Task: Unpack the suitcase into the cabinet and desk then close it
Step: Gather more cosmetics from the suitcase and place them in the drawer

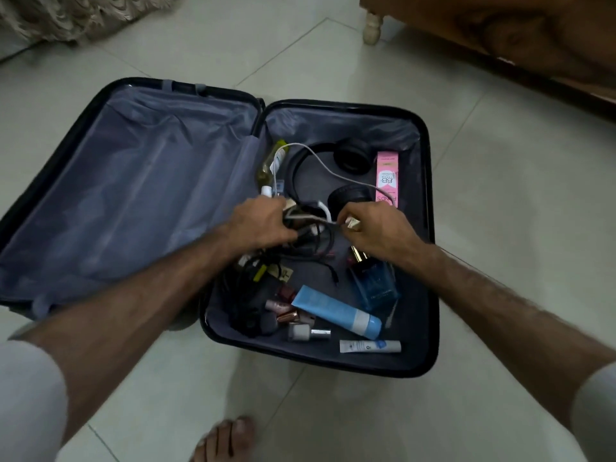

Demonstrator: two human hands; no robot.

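Suitcase (430, 228) open; hands apparently grip cables (313, 241).

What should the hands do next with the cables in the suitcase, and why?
Probably lift the cable bundle straight up. The left hand grips it and the right hand pinches the white cable, which still drapes over the headphones, so a slow lift should free it.

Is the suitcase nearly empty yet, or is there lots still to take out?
About halfway. The left half of the suitcase shows only lining. The left hand grips a bundle of cables and the right hand pinches a small item. Still inside: headphones, pink box, blue tube, blue bottle and small bottles. The suitcase is not yet closed.
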